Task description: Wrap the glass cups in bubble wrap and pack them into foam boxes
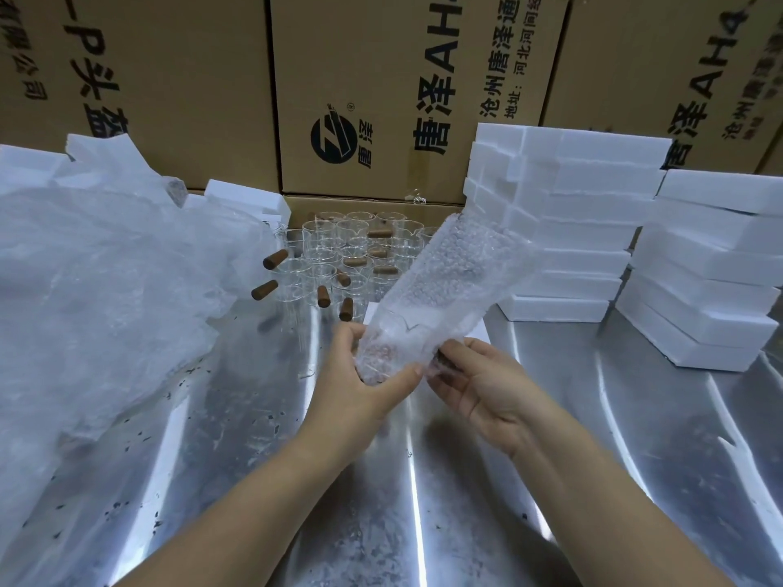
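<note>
A long strip of bubble wrap [445,281] rises from my hands toward the upper right. Its lower end curls around a glass cup [381,349] whose brown handle shows through the wrap at the right. My left hand [360,383] grips the wrapped cup from the left, thumb across the front. My right hand [478,383] holds the right side at the handle. Several bare glass cups with brown handles [339,256] stand grouped on the table behind. White foam boxes [580,230] are stacked at the right.
A second foam stack [712,269] stands at the far right. A big crumpled sheet of plastic and bubble wrap [97,281] covers the left of the steel table [423,480]. Cardboard cartons [360,99] wall the back. A white foam piece [377,311] lies under the strip.
</note>
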